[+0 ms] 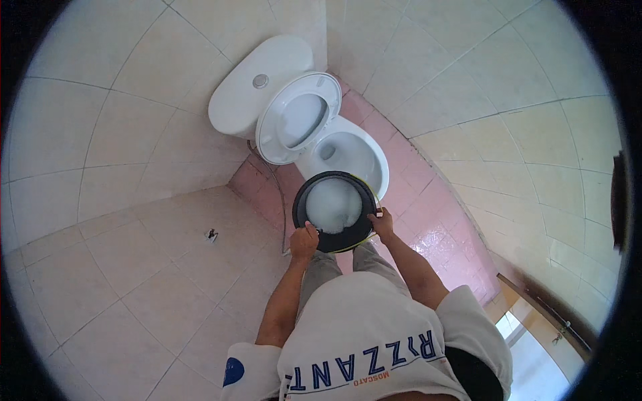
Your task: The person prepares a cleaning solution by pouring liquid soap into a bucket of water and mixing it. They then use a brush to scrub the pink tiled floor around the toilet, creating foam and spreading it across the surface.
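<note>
Clearly — left grip, right grip clench the bucket

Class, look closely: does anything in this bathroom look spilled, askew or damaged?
Nothing clearly stands out. The pink floor shines on the right, perhaps wet, though glare could explain it; the black bucket shows no visible damage.

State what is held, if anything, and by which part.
A black bucket, held by its rim: left hand at the near left, right hand at the right.

a head-worn fisheye looks down at the nearby bucket, facing the toilet.
</note>
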`<state>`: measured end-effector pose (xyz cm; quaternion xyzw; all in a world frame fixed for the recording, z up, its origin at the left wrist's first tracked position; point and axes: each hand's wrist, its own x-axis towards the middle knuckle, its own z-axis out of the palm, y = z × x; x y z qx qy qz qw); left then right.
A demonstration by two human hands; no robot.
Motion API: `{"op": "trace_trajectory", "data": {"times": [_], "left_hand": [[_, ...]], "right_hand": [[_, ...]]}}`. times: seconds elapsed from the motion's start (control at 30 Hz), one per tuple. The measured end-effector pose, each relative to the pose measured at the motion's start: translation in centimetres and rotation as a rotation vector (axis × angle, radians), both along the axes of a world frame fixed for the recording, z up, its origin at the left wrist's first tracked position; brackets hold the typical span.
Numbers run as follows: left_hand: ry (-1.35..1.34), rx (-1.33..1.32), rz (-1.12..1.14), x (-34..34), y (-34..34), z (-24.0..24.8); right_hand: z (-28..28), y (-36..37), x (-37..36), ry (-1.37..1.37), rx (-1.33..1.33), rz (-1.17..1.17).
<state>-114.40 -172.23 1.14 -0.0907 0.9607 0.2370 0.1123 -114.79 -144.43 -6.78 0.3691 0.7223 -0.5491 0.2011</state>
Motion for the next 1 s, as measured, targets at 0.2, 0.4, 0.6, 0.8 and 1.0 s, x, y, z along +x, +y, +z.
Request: {"op": "trace_trajectory", "data": {"times": [0.2,0.4,0.6,0.8,1.0], "left_hand": [[-0.018,0.008,0.062,-0.2,0.1,1.2],[-0.052,-0.04,0.063,0.0,-0.1,0.6],[0.037,-0.083,0.01,0.3,0.0,-0.6],[0.134,-0.029,-0.035,0.2,0.2,-0.2],[0.073,-0.052,0.029,0.4,-0.1,0.2]], "right_hand": [[0.8,-0.4,-0.3,-0.021,-0.027,0.002],[0.0,-0.2,-0.1,-0.054,-0.016,0.031],[-1.3,0.3,0.3,-0.033,-0.007,0.005],[-1.3,0.6,0.4,0.008,0.002,0.02],[1.2,-0.5,-0.3,-0.015,-0.038,-0.003]]}}
